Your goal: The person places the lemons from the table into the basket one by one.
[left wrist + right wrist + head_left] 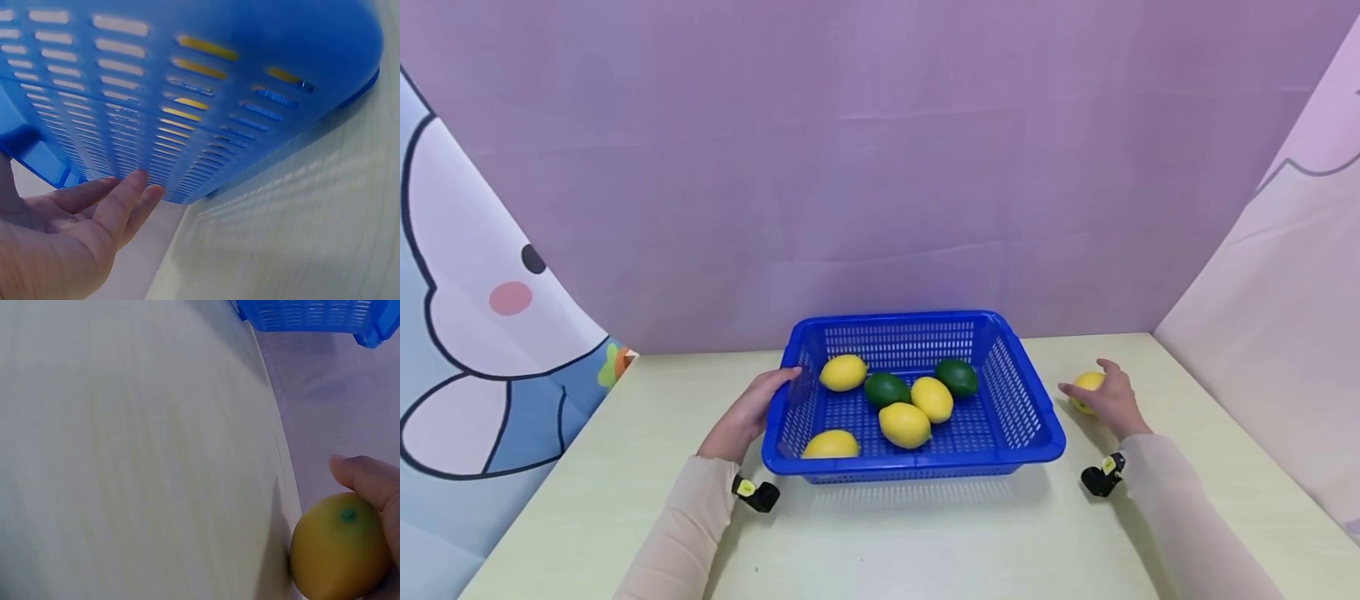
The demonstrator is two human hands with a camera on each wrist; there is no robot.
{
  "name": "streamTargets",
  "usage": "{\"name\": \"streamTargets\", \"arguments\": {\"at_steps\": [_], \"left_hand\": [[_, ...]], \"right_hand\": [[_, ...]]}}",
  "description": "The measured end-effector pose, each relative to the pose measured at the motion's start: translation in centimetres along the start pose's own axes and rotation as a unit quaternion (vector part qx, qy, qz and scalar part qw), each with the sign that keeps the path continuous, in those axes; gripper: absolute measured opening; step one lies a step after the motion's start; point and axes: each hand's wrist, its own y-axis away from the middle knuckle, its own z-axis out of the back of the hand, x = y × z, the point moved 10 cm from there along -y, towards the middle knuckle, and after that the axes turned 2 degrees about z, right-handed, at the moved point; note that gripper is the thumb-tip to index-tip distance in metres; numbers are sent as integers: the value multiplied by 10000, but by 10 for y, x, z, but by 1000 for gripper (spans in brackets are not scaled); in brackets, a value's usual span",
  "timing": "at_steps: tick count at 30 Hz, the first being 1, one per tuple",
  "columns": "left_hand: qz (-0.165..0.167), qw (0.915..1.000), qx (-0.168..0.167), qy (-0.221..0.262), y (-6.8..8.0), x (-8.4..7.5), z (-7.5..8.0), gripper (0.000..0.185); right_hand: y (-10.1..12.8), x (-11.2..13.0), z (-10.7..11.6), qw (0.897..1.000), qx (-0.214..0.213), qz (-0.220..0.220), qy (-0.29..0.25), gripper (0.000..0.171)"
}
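Right hand is curling fingers round a smooth yellow lemon with green tip; left hand, fingers straight, is touching the blue slotted basket wall.

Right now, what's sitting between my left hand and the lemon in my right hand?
The blue basket, holding four lemons and two limes, sits between your left hand and that lemon. The head view shows it.
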Motion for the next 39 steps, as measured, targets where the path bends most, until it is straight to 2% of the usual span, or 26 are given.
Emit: {"name": "streamTargets", "arguments": {"at_steps": [9,22,33,39], "left_hand": [[17,10000,24,8,2,-1,0,64],[49,10000,-14,32,2,1,1,65],[100,9999,-4,11,1,1,0,64],[102,9999,-32,-5,1,1,1,64]], "right_hand": [[0,-3,-2,9997,219,-62,-20,100],[4,-6,-2,9998,111,-50,-143,85],[1,-6,3,9998,-83,-3,-175,79],[0,-4,5,9998,-32,65,-211,81]]}}
